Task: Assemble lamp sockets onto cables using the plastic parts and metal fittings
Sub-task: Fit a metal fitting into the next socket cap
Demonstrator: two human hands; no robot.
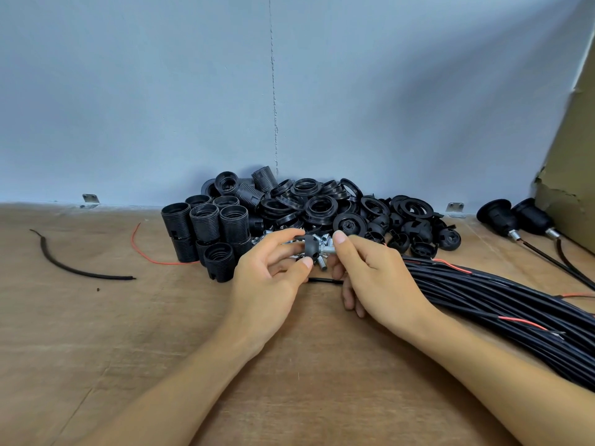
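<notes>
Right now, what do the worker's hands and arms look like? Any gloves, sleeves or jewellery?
Everything is bare. The left hand and right hand wear no gloves or rings. The left forearm and right forearm show no sleeve or watch down to the picture's edge. The nails are short and unpainted.

Black sockets (206, 226), black cables (483, 294), red wire (145, 252), brown table (96, 333), silver fittings (325, 244)

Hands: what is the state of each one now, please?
Left hand: pinches the black socket cap.
Right hand: pinches the metal fitting that enters the cap.
</notes>
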